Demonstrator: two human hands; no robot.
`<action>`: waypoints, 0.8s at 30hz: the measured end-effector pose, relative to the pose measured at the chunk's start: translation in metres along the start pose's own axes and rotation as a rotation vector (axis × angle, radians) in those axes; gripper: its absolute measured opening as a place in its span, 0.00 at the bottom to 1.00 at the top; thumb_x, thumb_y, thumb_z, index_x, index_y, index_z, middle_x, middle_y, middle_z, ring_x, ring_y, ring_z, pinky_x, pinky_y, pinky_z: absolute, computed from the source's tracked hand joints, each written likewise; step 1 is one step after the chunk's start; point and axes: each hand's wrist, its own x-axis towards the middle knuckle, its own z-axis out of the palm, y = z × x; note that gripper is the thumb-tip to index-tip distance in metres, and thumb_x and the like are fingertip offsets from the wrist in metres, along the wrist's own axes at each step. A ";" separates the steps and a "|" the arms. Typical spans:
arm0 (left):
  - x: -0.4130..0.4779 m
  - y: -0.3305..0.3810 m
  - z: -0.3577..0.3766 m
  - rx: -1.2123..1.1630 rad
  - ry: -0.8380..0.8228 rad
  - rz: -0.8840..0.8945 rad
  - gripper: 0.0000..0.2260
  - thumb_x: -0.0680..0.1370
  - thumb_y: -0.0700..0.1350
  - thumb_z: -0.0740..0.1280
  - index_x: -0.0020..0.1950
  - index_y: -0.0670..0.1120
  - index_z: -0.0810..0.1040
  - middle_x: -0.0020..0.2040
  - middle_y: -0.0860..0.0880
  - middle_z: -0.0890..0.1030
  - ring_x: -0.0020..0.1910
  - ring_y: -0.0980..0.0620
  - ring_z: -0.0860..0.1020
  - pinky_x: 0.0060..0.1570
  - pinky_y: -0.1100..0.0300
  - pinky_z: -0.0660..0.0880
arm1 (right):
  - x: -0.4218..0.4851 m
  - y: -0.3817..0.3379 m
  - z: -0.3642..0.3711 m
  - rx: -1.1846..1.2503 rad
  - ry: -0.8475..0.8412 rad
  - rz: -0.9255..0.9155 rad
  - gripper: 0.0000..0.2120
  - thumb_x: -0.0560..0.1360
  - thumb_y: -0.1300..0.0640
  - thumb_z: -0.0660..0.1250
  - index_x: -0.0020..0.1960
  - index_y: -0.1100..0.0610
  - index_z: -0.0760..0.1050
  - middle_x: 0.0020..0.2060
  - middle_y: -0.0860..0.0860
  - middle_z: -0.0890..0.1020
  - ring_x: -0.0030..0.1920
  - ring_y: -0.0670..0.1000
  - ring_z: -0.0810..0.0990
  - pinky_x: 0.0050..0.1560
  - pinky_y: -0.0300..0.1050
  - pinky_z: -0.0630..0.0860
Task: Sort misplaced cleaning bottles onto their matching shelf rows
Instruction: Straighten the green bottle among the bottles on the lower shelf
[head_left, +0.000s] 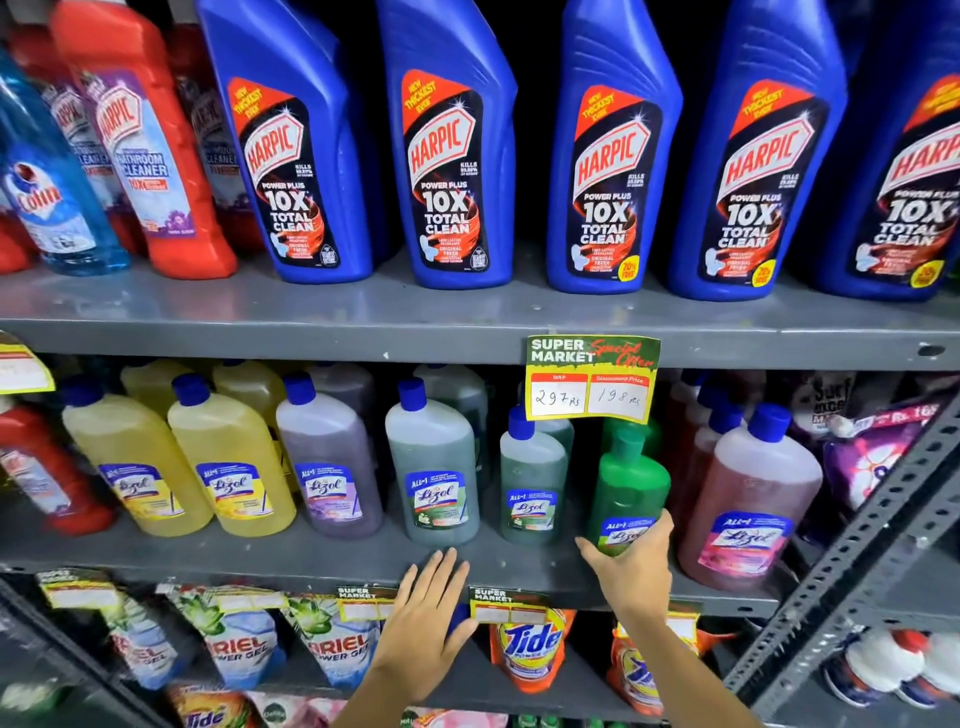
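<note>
Green bottle gripped on the shelf
Right hand (631, 566) clamps the glossy green plastic bottle (626, 499); left hand (428, 618) lies flat, fingers apart, on the grey metal shelf (311, 558).

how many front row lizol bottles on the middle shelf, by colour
yellow lizol: 2
purple lizol: 1
dark green lizol: 2
bright green lizol: 1
pink lizol: 1
total: 7

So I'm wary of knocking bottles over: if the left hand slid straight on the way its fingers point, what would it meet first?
Probably the dark green Lizol bottle just beyond the left hand, though depth is unclear.
</note>
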 end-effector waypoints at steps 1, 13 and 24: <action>0.000 -0.001 0.001 -0.002 0.018 0.008 0.30 0.81 0.62 0.47 0.76 0.45 0.63 0.76 0.47 0.63 0.75 0.44 0.61 0.69 0.55 0.40 | 0.004 0.001 0.000 0.002 -0.008 -0.008 0.48 0.59 0.51 0.83 0.69 0.50 0.56 0.58 0.53 0.78 0.54 0.59 0.81 0.53 0.52 0.76; -0.001 0.005 -0.006 0.037 -0.033 0.009 0.30 0.81 0.62 0.47 0.75 0.44 0.66 0.74 0.46 0.68 0.73 0.45 0.66 0.69 0.55 0.41 | 0.007 0.010 0.000 0.046 -0.050 -0.062 0.53 0.59 0.51 0.84 0.74 0.54 0.55 0.65 0.56 0.74 0.64 0.58 0.75 0.63 0.57 0.74; -0.026 -0.007 -0.077 -0.151 0.325 -0.097 0.29 0.82 0.60 0.48 0.72 0.42 0.70 0.74 0.44 0.67 0.75 0.51 0.56 0.71 0.53 0.49 | -0.081 -0.104 -0.036 -0.186 0.127 -0.914 0.33 0.65 0.45 0.59 0.54 0.73 0.74 0.53 0.75 0.79 0.58 0.64 0.67 0.61 0.65 0.73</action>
